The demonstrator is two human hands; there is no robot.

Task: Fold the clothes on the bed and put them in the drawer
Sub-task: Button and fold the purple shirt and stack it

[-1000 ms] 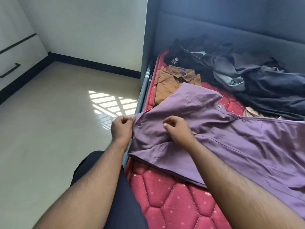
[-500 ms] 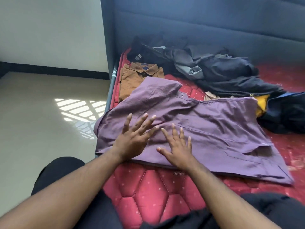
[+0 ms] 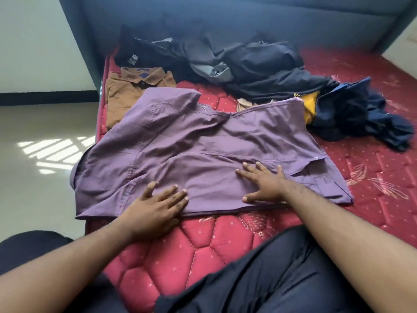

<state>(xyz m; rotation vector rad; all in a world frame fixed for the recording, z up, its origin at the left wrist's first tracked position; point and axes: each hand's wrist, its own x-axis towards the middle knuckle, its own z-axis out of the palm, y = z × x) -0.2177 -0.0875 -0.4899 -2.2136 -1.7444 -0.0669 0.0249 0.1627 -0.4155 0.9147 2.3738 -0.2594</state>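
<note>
A purple shirt (image 3: 198,143) lies spread flat across the red quilted mattress (image 3: 180,251), its collar toward the far left. My left hand (image 3: 155,208) presses flat on the shirt's near edge, fingers straight. Further right on the same cloth, my right hand (image 3: 264,181) lies flat with spread fingers. A folded brown shirt (image 3: 126,91) sits beyond the purple one at the bed's left edge. A heap of dark clothes (image 3: 243,62) lies at the head of the bed. The drawer is out of view.
A navy garment with a yellow piece (image 3: 352,114) lies crumpled at the right. The grey padded headboard (image 3: 225,16) stands behind the heap. Pale tiled floor (image 3: 40,154) runs along the bed's left side. My dark-trousered legs (image 3: 282,279) rest at the near edge.
My hands let go of the shirt's sleeve end and went flat on the cloth, then slid apart, the right one moving rightward. The view turned right across the bed.
</note>
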